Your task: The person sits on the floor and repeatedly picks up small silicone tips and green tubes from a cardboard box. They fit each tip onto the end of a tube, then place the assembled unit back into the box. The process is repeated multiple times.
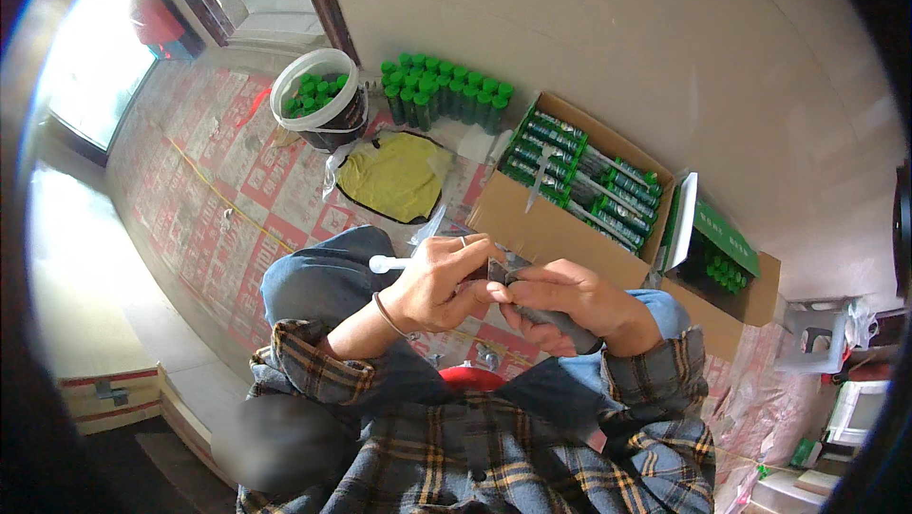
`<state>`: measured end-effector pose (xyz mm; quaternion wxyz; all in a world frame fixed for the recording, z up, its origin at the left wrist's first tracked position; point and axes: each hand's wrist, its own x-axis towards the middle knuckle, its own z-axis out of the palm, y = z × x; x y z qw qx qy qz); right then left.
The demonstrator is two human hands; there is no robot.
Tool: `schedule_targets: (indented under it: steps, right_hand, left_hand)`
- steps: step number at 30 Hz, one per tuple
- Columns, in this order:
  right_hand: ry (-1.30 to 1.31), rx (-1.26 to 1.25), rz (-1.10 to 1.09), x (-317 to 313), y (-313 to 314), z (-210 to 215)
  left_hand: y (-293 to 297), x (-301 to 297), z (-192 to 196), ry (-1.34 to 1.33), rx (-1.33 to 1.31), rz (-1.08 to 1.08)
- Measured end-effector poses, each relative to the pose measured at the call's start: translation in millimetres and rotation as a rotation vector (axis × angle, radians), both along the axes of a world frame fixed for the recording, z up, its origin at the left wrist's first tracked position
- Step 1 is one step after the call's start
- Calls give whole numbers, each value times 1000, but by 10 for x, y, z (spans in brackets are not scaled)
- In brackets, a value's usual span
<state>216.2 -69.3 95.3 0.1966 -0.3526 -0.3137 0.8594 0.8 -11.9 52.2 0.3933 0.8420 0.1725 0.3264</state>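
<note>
Around the centre of the frame, a grey tube (570, 332) lies between both hands. The right hand (598, 303) wraps bent fingers about it, thumb laid along the top; the left hand (443, 284) pinches thumb and fingertips at its dark end. A smooth white nozzle (385, 264) juts left from behind the left hand; I cannot tell how firmly it is held.

If either pinch slackened, the rounded tube could roll or drop, and the nozzle could slip free or catch on the soft denim jeans (318, 276). Thick plaid sleeves (318, 362) bunch near the wrists.

Farther up, a stiff cardboard carton (513, 213) right of centre holds glossy cylinders with green ends. A crumpled yellow cloth (399, 174) with dark edging lies upper left of centre. Behind it stand a black plastic bucket (334, 130) and a tight cluster of green-capped bottles (442, 94), slim and upright, which a knock might topple. Beyond rises a smooth beige wall (617, 20).
</note>
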Motion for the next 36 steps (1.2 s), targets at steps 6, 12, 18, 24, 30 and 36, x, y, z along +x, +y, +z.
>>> schedule_targets:
  steps: [6, 12, 18, 24, 30, 36]
  right_hand:
    - [28, -12, 12, 14, -25, 13]
    - [10, 5, 28, 17, -31, 50]
    - [30, -2, 23, 0, -33, 44]
    - [-19, 65, -56, 71, -18, -38]
    - [-55, -55, -289, 226, -5, -15]
    - [-24, -53, -221, 173, -92, 93]
  left_hand:
    - [-40, 44, -133, -42, 57, 48]
    - [-77, 76, -165, -101, 74, 80]
    - [-94, 93, -178, -170, 95, 108]
    - [-150, 47, -58, -217, -1, 143]
    - [-8, -56, 55, -291, -316, 166]
    - [-34, 28, -45, -217, -471, 25]
